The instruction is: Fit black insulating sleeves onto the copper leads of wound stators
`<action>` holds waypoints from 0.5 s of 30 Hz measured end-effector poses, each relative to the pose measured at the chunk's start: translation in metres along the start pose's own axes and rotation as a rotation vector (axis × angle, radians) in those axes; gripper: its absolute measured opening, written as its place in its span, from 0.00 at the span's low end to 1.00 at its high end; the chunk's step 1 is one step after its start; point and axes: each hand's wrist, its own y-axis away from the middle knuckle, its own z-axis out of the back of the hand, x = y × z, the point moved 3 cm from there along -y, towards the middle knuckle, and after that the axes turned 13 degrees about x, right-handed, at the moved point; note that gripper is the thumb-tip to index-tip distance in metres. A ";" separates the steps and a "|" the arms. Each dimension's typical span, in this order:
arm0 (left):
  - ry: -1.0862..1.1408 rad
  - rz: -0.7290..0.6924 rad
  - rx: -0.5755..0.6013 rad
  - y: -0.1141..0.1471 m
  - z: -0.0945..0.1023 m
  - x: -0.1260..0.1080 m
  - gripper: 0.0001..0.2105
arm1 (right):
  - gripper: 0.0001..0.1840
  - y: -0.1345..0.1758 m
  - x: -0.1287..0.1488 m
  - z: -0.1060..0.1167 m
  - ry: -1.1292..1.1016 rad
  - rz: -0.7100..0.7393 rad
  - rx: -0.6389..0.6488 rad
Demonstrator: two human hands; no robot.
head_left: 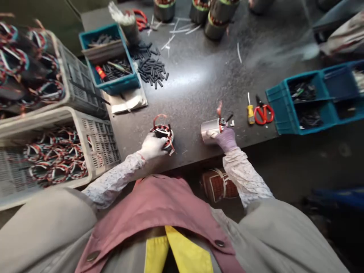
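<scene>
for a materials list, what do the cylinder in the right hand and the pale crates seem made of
Cylinder: probably metal, smooth and silvery, judging by its bright sheen. Crates: likely moulded plastic, fairly matt, judging by the perforated walls and rounded rims.

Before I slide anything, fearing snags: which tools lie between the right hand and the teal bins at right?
In the head view: a yellow-handled screwdriver nearer the right hand, then red-handled scissors by the teal bins.
</scene>
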 end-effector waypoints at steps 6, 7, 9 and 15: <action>0.918 0.157 -0.188 0.079 -0.005 0.091 0.25 | 0.31 0.092 0.018 -0.060 -1.074 0.180 0.110; 1.084 0.181 -0.278 0.099 -0.015 0.103 0.27 | 0.32 0.107 0.027 -0.078 -1.129 0.187 0.171; 1.318 0.169 -0.409 0.139 -0.036 0.120 0.30 | 0.33 0.135 0.048 -0.115 -1.165 0.155 0.267; 1.530 0.153 -0.685 0.234 -0.070 0.169 0.32 | 0.36 0.198 0.118 -0.210 -1.116 0.110 0.499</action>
